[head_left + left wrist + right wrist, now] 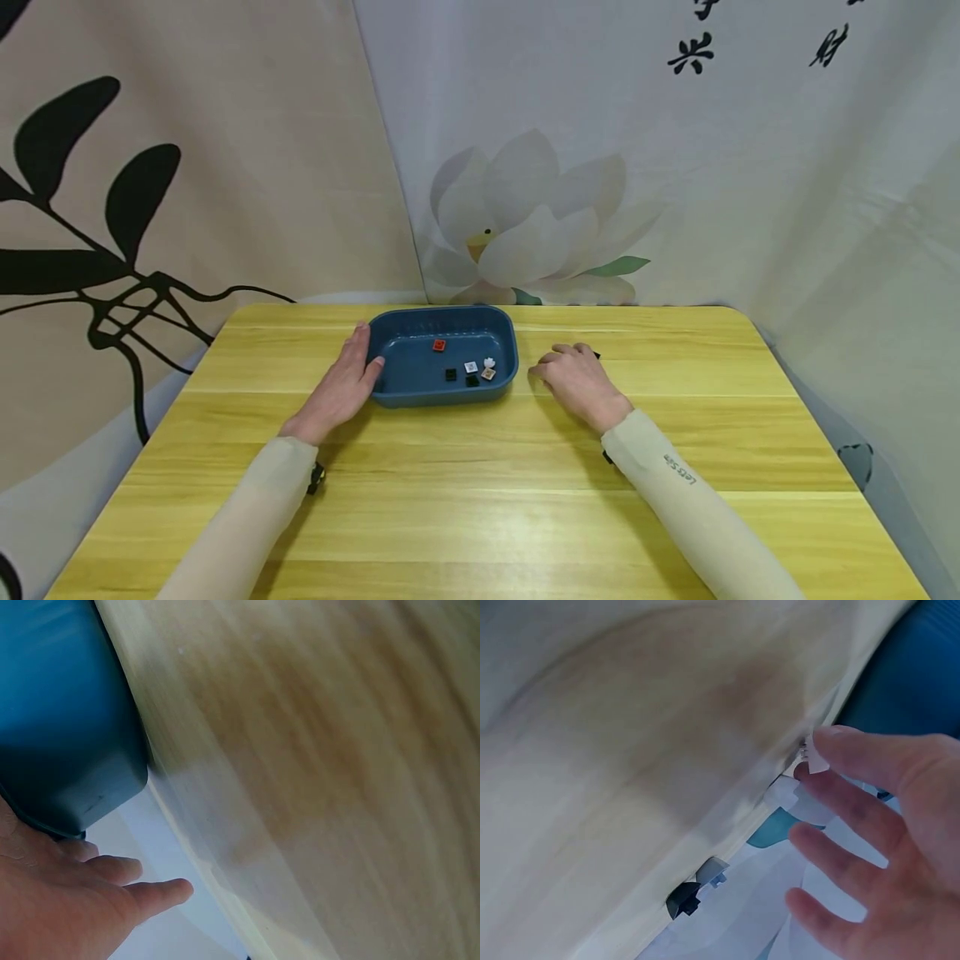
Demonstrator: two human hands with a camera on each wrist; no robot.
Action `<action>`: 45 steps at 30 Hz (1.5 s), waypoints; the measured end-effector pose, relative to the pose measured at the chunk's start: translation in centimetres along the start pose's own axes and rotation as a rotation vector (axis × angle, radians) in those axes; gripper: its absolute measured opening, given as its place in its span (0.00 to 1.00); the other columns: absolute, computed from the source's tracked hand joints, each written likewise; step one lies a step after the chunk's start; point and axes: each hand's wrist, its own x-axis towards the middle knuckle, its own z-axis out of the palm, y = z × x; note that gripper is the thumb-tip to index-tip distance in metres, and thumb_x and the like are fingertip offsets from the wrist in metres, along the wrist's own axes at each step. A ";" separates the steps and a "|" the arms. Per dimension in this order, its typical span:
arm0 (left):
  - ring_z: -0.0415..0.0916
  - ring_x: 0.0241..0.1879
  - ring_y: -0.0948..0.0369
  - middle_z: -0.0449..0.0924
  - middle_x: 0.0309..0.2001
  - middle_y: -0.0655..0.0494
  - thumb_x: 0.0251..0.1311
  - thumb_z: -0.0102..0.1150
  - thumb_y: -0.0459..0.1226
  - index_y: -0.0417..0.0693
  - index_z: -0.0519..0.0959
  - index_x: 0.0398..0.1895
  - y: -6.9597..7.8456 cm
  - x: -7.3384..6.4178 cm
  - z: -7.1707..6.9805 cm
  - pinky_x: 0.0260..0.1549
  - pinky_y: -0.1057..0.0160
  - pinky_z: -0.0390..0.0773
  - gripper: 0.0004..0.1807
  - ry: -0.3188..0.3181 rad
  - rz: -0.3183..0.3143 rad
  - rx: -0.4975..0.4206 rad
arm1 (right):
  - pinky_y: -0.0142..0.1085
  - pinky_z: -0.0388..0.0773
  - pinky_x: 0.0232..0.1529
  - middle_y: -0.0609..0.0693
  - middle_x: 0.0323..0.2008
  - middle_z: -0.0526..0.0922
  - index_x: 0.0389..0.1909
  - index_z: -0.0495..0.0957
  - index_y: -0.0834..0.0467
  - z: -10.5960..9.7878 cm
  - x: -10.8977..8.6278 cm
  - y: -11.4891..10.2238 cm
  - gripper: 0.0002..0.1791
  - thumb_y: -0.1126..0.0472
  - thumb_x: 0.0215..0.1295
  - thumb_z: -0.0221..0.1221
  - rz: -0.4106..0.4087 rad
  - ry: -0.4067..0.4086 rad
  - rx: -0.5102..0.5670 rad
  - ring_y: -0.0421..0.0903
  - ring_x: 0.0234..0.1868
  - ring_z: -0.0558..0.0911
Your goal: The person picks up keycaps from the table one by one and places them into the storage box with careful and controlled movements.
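Note:
At the left end of the blue tray (pixel 442 402), my left hand (pixel 339 390) rests with its fingers straight along the outer wall and its thumb at the rim. The left wrist view shows those fingers stretched out beside the tray's corner. To the right of the tray, my right hand (pixel 579 383) is low over the table. Its thumb and index finger pinch a small white keycap (pixel 817 756), with the other fingers loosely bent. A black keycap (pixel 683 899) and a grey keycap (pixel 712 871) lie on the table near that hand.
Inside the tray are a red keycap (pixel 438 345), a black keycap (pixel 451 375), a white keycap (pixel 471 367) and several other small pieces. The wooden table (pixel 465 500) ends at a printed curtain (pixel 300 167) behind the tray.

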 end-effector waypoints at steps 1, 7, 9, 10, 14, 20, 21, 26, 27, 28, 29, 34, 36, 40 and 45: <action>0.30 0.82 0.41 0.24 0.84 0.46 0.84 0.34 0.47 0.38 0.31 0.83 0.0 0.0 0.0 0.77 0.39 0.39 0.39 0.001 0.002 -0.002 | 0.61 0.74 0.59 0.48 0.50 0.89 0.51 0.90 0.46 0.0 0.0 0.0 0.16 0.67 0.72 0.62 -0.004 0.011 -0.003 0.56 0.57 0.81; 0.30 0.82 0.41 0.24 0.84 0.46 0.84 0.34 0.47 0.38 0.31 0.83 0.0 0.0 0.1 0.77 0.40 0.40 0.39 0.002 0.003 0.001 | 0.61 0.75 0.58 0.45 0.42 0.91 0.40 0.92 0.47 0.3 -0.2 0.0 0.15 0.69 0.69 0.63 -0.025 0.082 -0.027 0.50 0.48 0.83; 0.30 0.82 0.41 0.24 0.84 0.46 0.84 0.34 0.47 0.38 0.31 0.83 -0.1 0.0 0.1 0.77 0.40 0.39 0.39 0.001 0.003 0.001 | 0.60 0.75 0.57 0.45 0.40 0.91 0.38 0.92 0.47 0.3 -0.3 0.0 0.16 0.71 0.69 0.62 -0.032 0.104 -0.038 0.50 0.46 0.83; 0.30 0.82 0.41 0.24 0.84 0.46 0.84 0.33 0.48 0.38 0.31 0.83 0.0 0.0 0.1 0.77 0.40 0.40 0.39 0.001 0.002 0.001 | 0.59 0.76 0.56 0.46 0.39 0.91 0.37 0.92 0.48 0.4 -0.3 0.0 0.16 0.71 0.68 0.62 -0.036 0.115 -0.042 0.49 0.45 0.83; 0.31 0.82 0.40 0.25 0.84 0.44 0.84 0.32 0.49 0.36 0.32 0.83 0.0 0.0 0.1 0.77 0.40 0.40 0.39 0.001 0.002 0.004 | 0.58 0.77 0.55 0.46 0.36 0.90 0.36 0.92 0.49 0.5 -0.4 0.0 0.14 0.71 0.68 0.63 -0.040 0.139 -0.045 0.50 0.43 0.83; 0.31 0.81 0.40 0.26 0.84 0.42 0.84 0.33 0.49 0.35 0.33 0.83 0.1 -0.1 0.0 0.77 0.40 0.40 0.39 0.008 0.011 0.004 | 0.58 0.77 0.57 0.47 0.38 0.90 0.38 0.91 0.51 0.3 -0.7 0.2 0.09 0.66 0.69 0.65 -0.021 0.161 -0.005 0.53 0.48 0.85; 0.31 0.82 0.40 0.27 0.84 0.42 0.84 0.33 0.49 0.35 0.33 0.83 0.1 -0.1 0.0 0.77 0.40 0.40 0.39 0.008 0.011 0.004 | 0.59 0.76 0.58 0.48 0.39 0.91 0.38 0.91 0.51 0.2 -0.7 0.2 0.08 0.66 0.69 0.65 -0.017 0.161 0.005 0.54 0.49 0.86; 0.32 0.81 0.40 0.28 0.84 0.41 0.84 0.34 0.48 0.36 0.33 0.83 0.2 -0.1 0.0 0.77 0.40 0.40 0.39 0.010 0.011 -0.001 | 0.60 0.76 0.59 0.49 0.43 0.91 0.42 0.91 0.52 -0.3 -0.9 0.4 0.07 0.65 0.68 0.67 -0.002 0.161 0.043 0.55 0.52 0.85; 0.32 0.81 0.40 0.27 0.84 0.41 0.84 0.33 0.48 0.36 0.33 0.83 0.2 -0.1 0.0 0.77 0.40 0.40 0.39 0.009 0.010 0.000 | 0.60 0.76 0.59 0.49 0.43 0.91 0.42 0.91 0.52 -0.4 -0.9 0.4 0.07 0.65 0.69 0.66 0.003 0.164 0.052 0.55 0.52 0.85; 0.32 0.81 0.40 0.27 0.84 0.41 0.84 0.33 0.48 0.36 0.33 0.83 0.2 -0.1 0.0 0.77 0.40 0.40 0.39 0.009 0.010 0.000 | 0.61 0.75 0.59 0.49 0.43 0.91 0.43 0.91 0.53 -0.4 -0.9 0.4 0.07 0.65 0.69 0.66 0.008 0.166 0.063 0.55 0.52 0.85; 0.32 0.81 0.40 0.27 0.84 0.42 0.84 0.33 0.49 0.36 0.33 0.83 0.2 -0.1 0.0 0.77 0.40 0.40 0.39 0.008 0.010 0.001 | 0.61 0.75 0.60 0.49 0.43 0.91 0.43 0.91 0.53 -0.5 -0.9 0.4 0.07 0.65 0.69 0.66 0.013 0.172 0.071 0.55 0.52 0.85; 0.31 0.81 0.40 0.26 0.84 0.43 0.84 0.32 0.49 0.36 0.33 0.83 0.1 -0.2 0.1 0.77 0.40 0.40 0.39 0.007 0.010 0.007 | 0.61 0.74 0.61 0.49 0.43 0.91 0.43 0.91 0.55 -0.9 -1.0 0.5 0.07 0.64 0.70 0.66 0.034 0.207 0.099 0.55 0.52 0.85; 0.32 0.81 0.40 0.27 0.84 0.42 0.84 0.33 0.47 0.36 0.33 0.83 0.0 -0.1 0.1 0.77 0.39 0.40 0.39 0.011 0.012 0.005 | 0.61 0.74 0.61 0.49 0.43 0.90 0.43 0.91 0.55 -1.0 -0.9 0.5 0.06 0.63 0.70 0.67 0.036 0.220 0.101 0.55 0.52 0.85; 0.31 0.82 0.41 0.28 0.84 0.40 0.84 0.35 0.45 0.35 0.34 0.83 0.0 -0.1 0.1 0.77 0.39 0.40 0.38 0.016 0.017 -0.004 | 0.60 0.76 0.59 0.49 0.42 0.91 0.44 0.90 0.55 -1.3 -1.0 0.4 0.06 0.62 0.69 0.67 0.033 0.254 0.093 0.54 0.50 0.86; 0.31 0.81 0.40 0.28 0.83 0.39 0.84 0.34 0.46 0.35 0.33 0.83 0.1 -0.1 0.1 0.77 0.39 0.40 0.38 0.008 0.020 -0.002 | 0.58 0.78 0.57 0.50 0.41 0.90 0.44 0.90 0.56 -1.7 -0.9 0.3 0.07 0.60 0.70 0.67 0.049 0.301 0.098 0.53 0.47 0.86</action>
